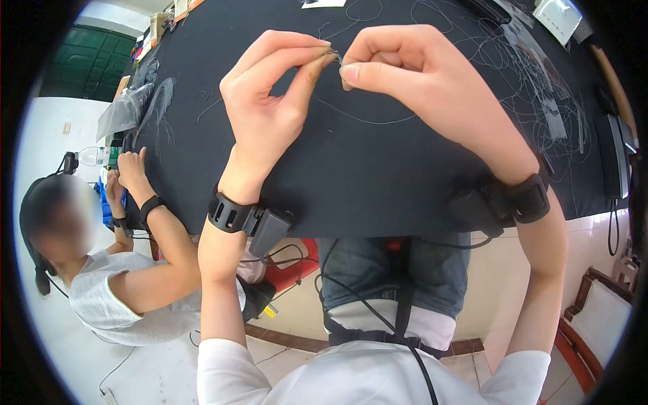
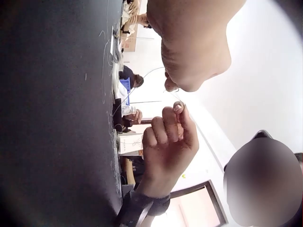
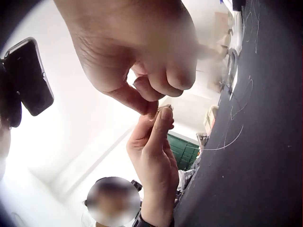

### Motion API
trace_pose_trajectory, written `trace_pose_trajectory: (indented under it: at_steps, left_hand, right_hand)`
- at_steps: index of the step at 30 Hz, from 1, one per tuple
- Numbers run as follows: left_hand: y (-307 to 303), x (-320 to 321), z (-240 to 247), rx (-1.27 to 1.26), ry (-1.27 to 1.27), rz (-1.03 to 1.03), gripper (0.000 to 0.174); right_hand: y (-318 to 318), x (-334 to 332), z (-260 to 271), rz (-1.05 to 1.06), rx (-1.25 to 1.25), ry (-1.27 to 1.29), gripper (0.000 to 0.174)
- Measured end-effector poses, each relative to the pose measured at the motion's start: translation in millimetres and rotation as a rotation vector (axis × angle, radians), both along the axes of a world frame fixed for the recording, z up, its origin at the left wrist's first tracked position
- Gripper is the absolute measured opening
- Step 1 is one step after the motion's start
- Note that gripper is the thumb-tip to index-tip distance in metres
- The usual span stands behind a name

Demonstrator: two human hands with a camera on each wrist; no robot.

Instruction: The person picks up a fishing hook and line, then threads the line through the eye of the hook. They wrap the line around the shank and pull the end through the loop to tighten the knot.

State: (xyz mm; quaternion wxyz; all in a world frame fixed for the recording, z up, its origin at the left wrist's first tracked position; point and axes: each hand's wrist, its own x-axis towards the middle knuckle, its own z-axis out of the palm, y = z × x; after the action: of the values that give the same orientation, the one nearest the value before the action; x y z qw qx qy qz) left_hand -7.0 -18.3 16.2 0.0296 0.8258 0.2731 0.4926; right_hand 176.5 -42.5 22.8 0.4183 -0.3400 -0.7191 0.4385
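Both hands are raised over the black table, fingertips almost meeting. The left hand (image 1: 270,101) pinches a tiny hook-like piece (image 1: 333,52) between thumb and fingers, with its other fingers extended. Beside it the right hand (image 1: 412,67) has its fingers curled, thumb against index finger, pinching thin clear line. In the left wrist view, fine line (image 2: 176,98) spans the small gap between the left hand (image 2: 194,47) and the right hand (image 2: 168,137). The right wrist view shows the left hand (image 3: 158,161) close under the right hand (image 3: 137,56); the piece's exact shape is too small to tell.
Tangled clear line (image 1: 540,88) and plastic strips lie on the table's (image 1: 378,182) right side. A plastic bag (image 1: 125,111) and a bundle of line (image 1: 160,108) are at the left. Another person (image 1: 148,283) sits at the left edge, near a bottle (image 1: 91,156).
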Motion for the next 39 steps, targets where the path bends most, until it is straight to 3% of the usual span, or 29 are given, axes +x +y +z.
trace_pose_trajectory:
  at_steps: [4, 7, 10, 23, 31, 37, 39]
  left_hand:
    - [-8.1, 4.3, 3.6, -0.026, 0.085, -0.007, 0.012]
    - [-9.9, 6.0, 4.0, -0.021, 0.116, -0.053, 0.012]
    - [-11.9, 8.0, 5.8, -0.01, 0.138, -0.034, 0.012]
    - [-12.2, 8.1, 6.5, -0.028, 0.13, -0.067, 0.012]
    - [-9.7, 9.0, 3.6, -0.046, 0.107, -0.108, 0.012]
    - [-10.5, 8.1, 1.4, -0.106, 0.02, -0.133, 0.012]
    - [-11.6, 7.7, 1.2, -0.129, 0.0, -0.135, 0.012]
  right_hand:
    - [2.4, 3.5, 0.1, 0.016, 0.056, 0.022, 0.02]
    - [-4.1, 5.0, 13.5, 0.024, -0.148, 0.138, 0.018]
    - [-2.2, 7.1, 12.1, 0.033, -0.13, 0.218, 0.02]
    - [-3.0, 7.2, 18.4, 0.105, -0.113, 0.131, 0.02]
    - [3.6, 3.4, 18.7, -0.106, -0.264, 0.127, 0.019]
    - [10.1, 2.0, 8.0, -0.137, -0.314, 0.213, 0.02]
    - [11.4, 7.7, -0.1, -0.178, -0.204, -0.005, 0.02]
